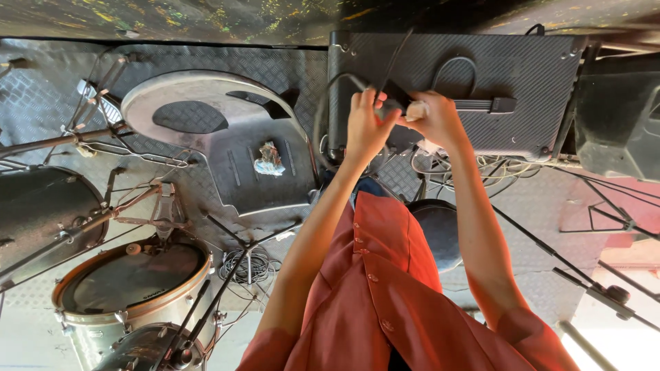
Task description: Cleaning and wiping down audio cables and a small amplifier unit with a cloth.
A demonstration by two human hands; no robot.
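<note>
I see both hands raised together in front of me, over the near edge of a large black amplifier case (509, 75). My left hand (366, 127) is closed around a small dark plug-like object (397, 94) on the end of a black cable (393, 58), which runs up and away across the case top. My right hand (436, 120) pinches a small white cloth or wad (417, 110) against that same dark piece, so the two hands are touching at the object.

Just beyond the right hand a black strap handle (485, 105) lies flat on the case. Below the right wrist a tangle of pale and dark cables (481, 168) spills off the case edge.

To the left of my left hand a black moulded chair (240, 148) sits on the tread-plate floor (41, 96), with a crumpled scrap of paper (269, 159) on its seat. Further left and nearer to me stand drums (130, 282) and crossing metal stands (103, 220), with a coil of black cable (251, 266) between them and my left forearm. A dark round stool (440, 230) shows between my arms, partly hidden by my red shirt (385, 302). A black speaker box (619, 117) stands right of the case.
</note>
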